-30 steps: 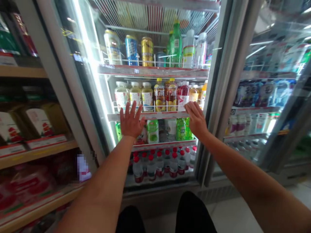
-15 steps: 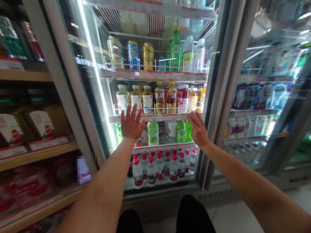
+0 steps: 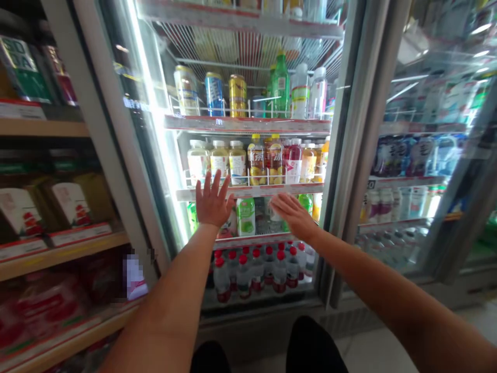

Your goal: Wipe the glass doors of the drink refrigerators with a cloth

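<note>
The left hand (image 3: 213, 204) is spread. The right hand (image 3: 293, 212) is laid flat, fingers together; whether anything is hidden under its palm cannot be told. Both are held up at the fridge's glass door (image 3: 262, 303). Behind it, "茶" and "冰" can be read on yellow-capped bottles (image 3: 257, 161).

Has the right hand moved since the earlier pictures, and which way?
Yes, left and slightly down: the right hand earlier overlapped the right end of the middle shelf edge; now it appears just below that edge, farther from the metal door frame.
</note>
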`<state>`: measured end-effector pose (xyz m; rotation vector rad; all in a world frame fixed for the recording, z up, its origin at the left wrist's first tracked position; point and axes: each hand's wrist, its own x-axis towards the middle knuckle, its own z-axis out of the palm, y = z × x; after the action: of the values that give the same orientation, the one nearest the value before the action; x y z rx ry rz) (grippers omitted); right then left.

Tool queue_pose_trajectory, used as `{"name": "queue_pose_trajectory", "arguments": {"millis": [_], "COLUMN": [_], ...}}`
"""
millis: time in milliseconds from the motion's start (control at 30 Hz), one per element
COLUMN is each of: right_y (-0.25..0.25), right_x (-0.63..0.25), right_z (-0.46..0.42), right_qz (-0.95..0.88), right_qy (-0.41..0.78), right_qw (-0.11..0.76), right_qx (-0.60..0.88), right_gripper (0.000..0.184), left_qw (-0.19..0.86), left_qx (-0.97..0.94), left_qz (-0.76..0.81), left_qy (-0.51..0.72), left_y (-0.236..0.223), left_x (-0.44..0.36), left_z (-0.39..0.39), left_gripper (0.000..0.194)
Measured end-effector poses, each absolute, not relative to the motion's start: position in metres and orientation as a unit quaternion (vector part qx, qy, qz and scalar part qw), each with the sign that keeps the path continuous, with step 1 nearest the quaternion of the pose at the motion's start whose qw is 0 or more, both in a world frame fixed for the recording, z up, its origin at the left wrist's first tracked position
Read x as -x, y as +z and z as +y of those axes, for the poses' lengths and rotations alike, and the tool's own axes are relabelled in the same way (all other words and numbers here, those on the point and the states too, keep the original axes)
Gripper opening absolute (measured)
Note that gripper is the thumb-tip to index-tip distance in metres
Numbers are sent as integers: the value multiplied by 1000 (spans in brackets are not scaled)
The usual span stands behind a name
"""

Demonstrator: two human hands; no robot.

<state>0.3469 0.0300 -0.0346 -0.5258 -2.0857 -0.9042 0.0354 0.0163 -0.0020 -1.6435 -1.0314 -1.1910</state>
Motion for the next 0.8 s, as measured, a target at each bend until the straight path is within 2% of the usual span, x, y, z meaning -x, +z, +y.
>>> {"name": "queue_pose_trajectory", "arguments": {"millis": [67, 200, 267, 467, 533, 667, 733, 800], "right_y": [-32, -3, -2, -26, -12, 23, 21, 9], "right_x": [-337, -318, -304, -274, -270, -257, -247, -237], "right_z": [28, 31, 30, 18, 19, 26, 27, 25], "right_qz": [-840, -784, -772, -863, -848, -759, -747, -775], "right_qy": [-349, -319, -310, -332, -330, -317, -316, -320], "right_qw": [367, 466, 488, 341, 371, 505, 521, 487], "right_qx": [194, 257, 265, 169, 187, 262, 267, 244], "right_gripper": [73, 67, 65, 56, 54, 52, 52, 51], "left_qw": [430, 437, 439, 468, 473, 467, 459, 455], "left_qx": [651, 648, 647, 637, 635, 638, 640, 642], "left_qz": [-409, -411, -414, -403, -401, -400, -402, -401], "left_qy": [-472, -469, -467, -461, -461, -464, -467, -468], "left_y": [-2, -3, -3, -3, -3, -3, -3, -3], "left_x": [-35, -34, -34, -34, -34, -33, -33, -33], "left_z": [17, 17, 17, 17, 17, 17, 17, 17], "left_gripper": [61, 60, 59, 59, 60, 61, 60, 59]}}
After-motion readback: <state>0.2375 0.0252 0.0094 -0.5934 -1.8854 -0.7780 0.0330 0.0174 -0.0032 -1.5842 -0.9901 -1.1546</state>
